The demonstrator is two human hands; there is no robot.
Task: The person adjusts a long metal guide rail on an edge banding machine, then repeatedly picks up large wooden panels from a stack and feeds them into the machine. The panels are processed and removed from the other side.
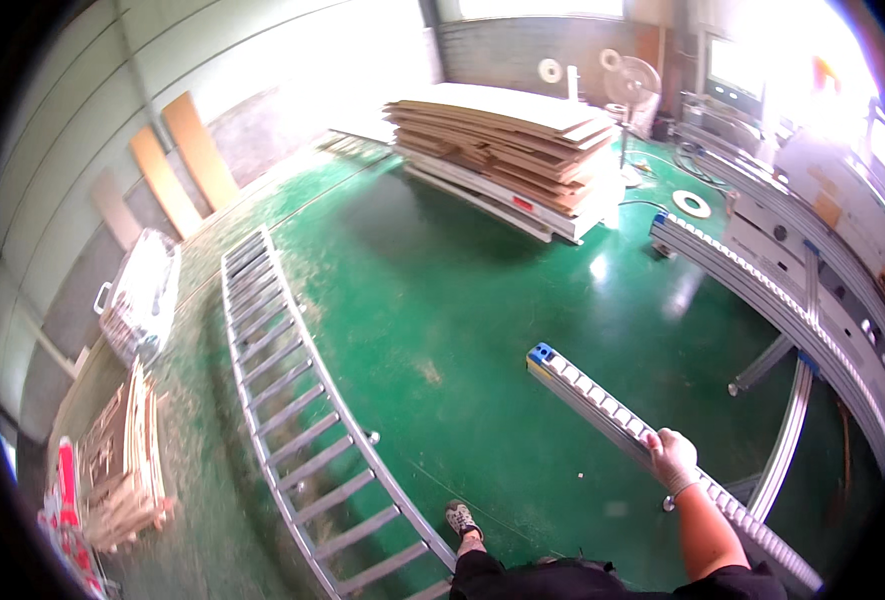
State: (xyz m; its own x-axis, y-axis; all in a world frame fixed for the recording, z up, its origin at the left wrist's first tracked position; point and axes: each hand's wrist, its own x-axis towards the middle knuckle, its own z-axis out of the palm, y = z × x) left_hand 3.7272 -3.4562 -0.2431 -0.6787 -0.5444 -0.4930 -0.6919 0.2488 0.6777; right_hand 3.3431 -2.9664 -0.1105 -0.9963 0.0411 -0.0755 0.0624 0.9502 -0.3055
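Note:
My right hand (671, 455) rests on top of a long metal roller rail (602, 403), its fingers curled over the edge. White rollers run along the rail's upper face, and a blue cap closes its far end. The rail stretches from the middle of the view toward the lower right, beside my body. A band or bracelet circles my right wrist. My left hand is out of view. One of my feet, in a patterned shoe (459, 518), shows on the green floor (412, 300), left of the rail.
A roller conveyor frame of a large machine (762, 285) stands at right, with a support beam (787, 440) near the rail. An aluminium ladder-like rack (307, 420) lies at left. Stacked boards (502, 150) and a fan (630, 82) stand behind; wood strips (127, 460) lie far left.

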